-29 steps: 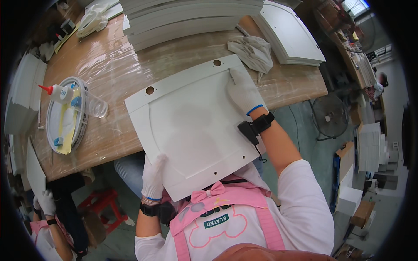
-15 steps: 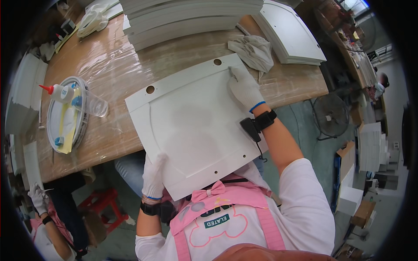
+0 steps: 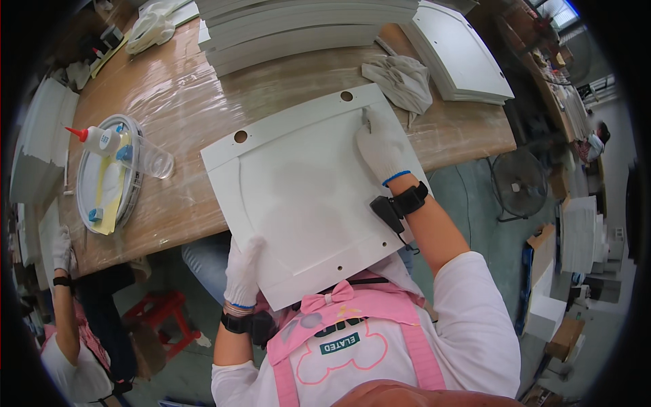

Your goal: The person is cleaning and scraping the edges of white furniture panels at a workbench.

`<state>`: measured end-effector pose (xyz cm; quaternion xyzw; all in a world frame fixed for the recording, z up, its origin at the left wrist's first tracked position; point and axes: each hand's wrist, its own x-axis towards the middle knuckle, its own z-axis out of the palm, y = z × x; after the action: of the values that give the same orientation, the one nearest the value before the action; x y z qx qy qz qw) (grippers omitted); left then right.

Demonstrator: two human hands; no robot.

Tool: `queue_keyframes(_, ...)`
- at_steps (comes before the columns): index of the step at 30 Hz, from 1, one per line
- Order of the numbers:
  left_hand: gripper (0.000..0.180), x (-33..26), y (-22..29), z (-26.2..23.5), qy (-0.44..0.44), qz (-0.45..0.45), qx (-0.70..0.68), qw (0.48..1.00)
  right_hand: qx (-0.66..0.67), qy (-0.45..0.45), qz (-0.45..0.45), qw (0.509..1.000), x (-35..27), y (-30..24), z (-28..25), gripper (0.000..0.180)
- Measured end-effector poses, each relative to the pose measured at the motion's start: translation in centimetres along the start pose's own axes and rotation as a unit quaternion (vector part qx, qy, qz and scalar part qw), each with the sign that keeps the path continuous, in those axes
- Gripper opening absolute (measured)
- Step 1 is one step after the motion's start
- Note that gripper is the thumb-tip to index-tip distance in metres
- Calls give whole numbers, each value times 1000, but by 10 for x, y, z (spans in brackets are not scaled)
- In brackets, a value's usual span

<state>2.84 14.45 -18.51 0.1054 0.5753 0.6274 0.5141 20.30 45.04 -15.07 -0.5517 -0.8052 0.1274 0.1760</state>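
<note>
A white cabinet door (image 3: 312, 203) with a curved frame line and two round hinge holes lies tilted across the table's near edge, its lower part over my lap. My left hand (image 3: 244, 275), in a white knit glove, grips the door's lower left edge, thumb on top. My gloved right hand (image 3: 381, 149) rests on the door's upper right, by the curved groove. Its fingers are curled together, and a small dark spot shows at the fingertips; what they hold, if anything, cannot be made out.
On the wrapped table (image 3: 183, 197) stand a tall stack of white panels (image 3: 298, 41), a grey cloth (image 3: 400, 81), more white doors (image 3: 461, 54), and a round lid (image 3: 85, 197) bearing a red-tipped squeeze bottle (image 3: 102, 138) and a clear cup (image 3: 157, 163). A co-worker's gloved hand (image 3: 62, 249) is at left.
My right hand has slid slightly toward me along the groove. My left hand keeps its place on the edge. The co-worker's hand at left has moved up to a white panel.
</note>
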Motion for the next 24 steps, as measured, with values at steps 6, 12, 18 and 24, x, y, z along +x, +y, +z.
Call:
queue_keyframes(6,51,2,2,1,-1,-25,3,1000,-63,-38,0,997,-4,1,13,42)
queue_keyframes(12,53,3,-3,-4,19,-7,-9,1000,-242,-164,-244,925,-48,-88,21,27)
queue_keyframes(18,54,5,2,-1,9,-7,-10,1000,80,-112,-267,954,-58,-109,57,22)
queue_keyframes(24,56,3,3,-5,-30,-25,-41,998,252,-266,-166,916,-32,-115,14,26)
